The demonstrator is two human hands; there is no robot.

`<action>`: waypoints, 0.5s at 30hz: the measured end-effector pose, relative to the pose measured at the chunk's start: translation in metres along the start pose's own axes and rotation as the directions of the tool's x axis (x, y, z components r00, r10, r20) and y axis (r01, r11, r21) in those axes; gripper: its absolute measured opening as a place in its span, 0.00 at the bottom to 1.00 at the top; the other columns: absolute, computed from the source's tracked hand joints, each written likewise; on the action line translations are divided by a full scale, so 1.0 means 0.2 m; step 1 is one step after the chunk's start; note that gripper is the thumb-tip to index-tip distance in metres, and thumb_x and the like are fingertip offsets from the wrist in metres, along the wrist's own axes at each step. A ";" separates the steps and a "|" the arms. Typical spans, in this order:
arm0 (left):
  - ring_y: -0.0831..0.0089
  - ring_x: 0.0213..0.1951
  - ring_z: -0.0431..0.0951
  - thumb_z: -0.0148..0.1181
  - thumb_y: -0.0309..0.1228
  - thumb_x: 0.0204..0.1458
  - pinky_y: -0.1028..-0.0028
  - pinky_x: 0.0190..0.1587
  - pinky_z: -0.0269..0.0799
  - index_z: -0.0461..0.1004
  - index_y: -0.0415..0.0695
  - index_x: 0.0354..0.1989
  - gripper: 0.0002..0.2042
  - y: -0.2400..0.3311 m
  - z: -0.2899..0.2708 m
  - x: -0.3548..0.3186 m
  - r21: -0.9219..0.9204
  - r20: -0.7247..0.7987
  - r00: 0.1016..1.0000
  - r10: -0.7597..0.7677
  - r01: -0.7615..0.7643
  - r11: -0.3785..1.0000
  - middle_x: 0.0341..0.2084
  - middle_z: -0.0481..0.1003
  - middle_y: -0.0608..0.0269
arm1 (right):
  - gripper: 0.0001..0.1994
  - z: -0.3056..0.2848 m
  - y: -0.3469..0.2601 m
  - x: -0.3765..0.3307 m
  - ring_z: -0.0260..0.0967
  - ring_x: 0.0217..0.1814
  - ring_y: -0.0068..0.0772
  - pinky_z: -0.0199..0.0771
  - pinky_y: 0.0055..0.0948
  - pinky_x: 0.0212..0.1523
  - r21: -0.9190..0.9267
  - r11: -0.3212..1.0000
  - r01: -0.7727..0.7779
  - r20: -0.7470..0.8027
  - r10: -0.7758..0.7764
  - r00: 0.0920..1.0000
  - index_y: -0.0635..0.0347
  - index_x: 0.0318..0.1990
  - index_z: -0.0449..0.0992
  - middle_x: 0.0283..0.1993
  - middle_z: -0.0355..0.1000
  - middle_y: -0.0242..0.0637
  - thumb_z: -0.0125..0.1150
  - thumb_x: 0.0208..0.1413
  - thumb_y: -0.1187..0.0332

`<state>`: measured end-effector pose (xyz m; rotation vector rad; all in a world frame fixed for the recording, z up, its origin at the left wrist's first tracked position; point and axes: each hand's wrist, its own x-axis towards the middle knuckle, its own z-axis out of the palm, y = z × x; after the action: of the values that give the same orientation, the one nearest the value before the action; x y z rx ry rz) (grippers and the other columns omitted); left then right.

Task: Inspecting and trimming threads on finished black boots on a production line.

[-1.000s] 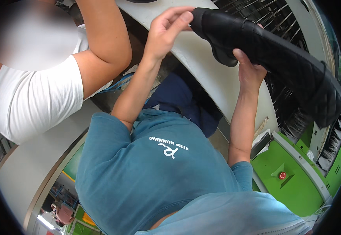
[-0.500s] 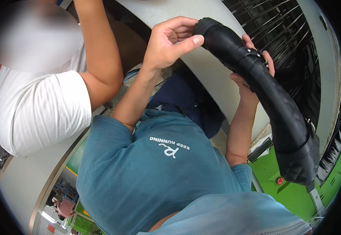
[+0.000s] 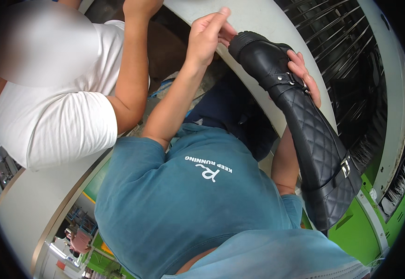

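Overhead, the head view shows a tall black boot [image 3: 305,135] held up in front of the person's teal shirt [image 3: 202,204], its toe end pointing away from them and its open top hanging down toward the green floor [image 3: 365,232]. The right hand [image 3: 305,74] cups the boot from behind at the ankle, fingers closed around it just above the strap with its small metal buckle. The left hand [image 3: 207,37] sits at the toe end with fingers loosely curled, its fingertips touching or almost touching the sole edge; a firm grip there cannot be told.

To judge by its look, the boot is moderately heavy and top-long: the foot part is smooth, stiff and glossy, likely a little slippery, while the shaft is quilted in diamonds, softer and apt to flop. The ankle and the sole look the surest places to hold it.

Left of the boot, another person in a white shirt [image 3: 53,125] stands close, arm raised. Behind the boot curves a pale bench [image 3: 258,14], with dark metal racks [image 3: 351,56] beyond it.
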<state>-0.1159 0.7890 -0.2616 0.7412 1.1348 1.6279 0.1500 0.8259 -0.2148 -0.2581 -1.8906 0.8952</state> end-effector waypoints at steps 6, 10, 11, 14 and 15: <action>0.74 0.18 0.77 0.42 0.55 0.75 0.78 0.23 0.71 0.75 0.40 0.24 0.34 -0.03 -0.10 0.04 -0.209 0.183 0.980 0.076 -0.036 0.977 0.18 0.78 0.57 | 0.46 -0.03 0.07 -0.03 0.61 0.79 0.67 0.51 0.66 0.80 0.165 0.977 -0.132 0.006 0.133 0.991 0.49 0.74 0.66 0.68 0.75 0.45 0.86 0.46 0.67; 0.73 0.17 0.76 0.36 0.56 0.76 0.78 0.23 0.69 0.75 0.40 0.27 0.34 0.06 0.02 -0.06 0.004 -0.007 0.994 0.113 -0.113 0.994 0.18 0.77 0.57 | 0.45 -0.04 0.09 -0.03 0.58 0.80 0.65 0.53 0.64 0.80 0.256 0.954 -0.152 -0.002 0.158 0.987 0.48 0.75 0.66 0.70 0.74 0.44 0.85 0.48 0.69; 0.73 0.19 0.77 0.35 0.55 0.77 0.78 0.24 0.69 0.75 0.40 0.30 0.33 0.10 0.05 -0.08 -0.010 -0.008 0.988 0.155 -0.155 0.988 0.21 0.78 0.59 | 0.45 -0.04 0.09 -0.03 0.57 0.81 0.64 0.53 0.63 0.80 0.274 0.946 -0.171 0.005 0.177 0.984 0.49 0.75 0.65 0.71 0.74 0.45 0.83 0.49 0.73; 0.69 0.44 0.84 0.53 0.54 0.71 0.72 0.42 0.80 0.78 0.37 0.50 0.26 0.23 0.12 -0.16 0.040 0.069 0.965 0.253 -0.256 0.966 0.43 0.82 0.54 | 0.45 -0.04 0.06 -0.01 0.57 0.81 0.63 0.52 0.64 0.80 0.157 0.957 -0.242 0.021 0.242 0.970 0.50 0.75 0.64 0.70 0.73 0.47 0.81 0.49 0.77; 0.65 0.52 0.81 0.64 0.52 0.62 0.67 0.51 0.78 0.77 0.39 0.56 0.27 0.28 0.13 -0.19 0.172 0.149 0.921 0.361 -0.383 0.907 0.50 0.80 0.54 | 0.44 -0.04 0.05 0.00 0.60 0.80 0.61 0.54 0.62 0.80 0.189 0.967 -0.173 0.026 0.171 0.985 0.53 0.74 0.64 0.70 0.74 0.48 0.83 0.49 0.74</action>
<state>-0.1013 0.7561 -0.1972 1.2284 1.1312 1.7730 0.1549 0.8368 -0.2205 -0.3045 -1.7958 1.1896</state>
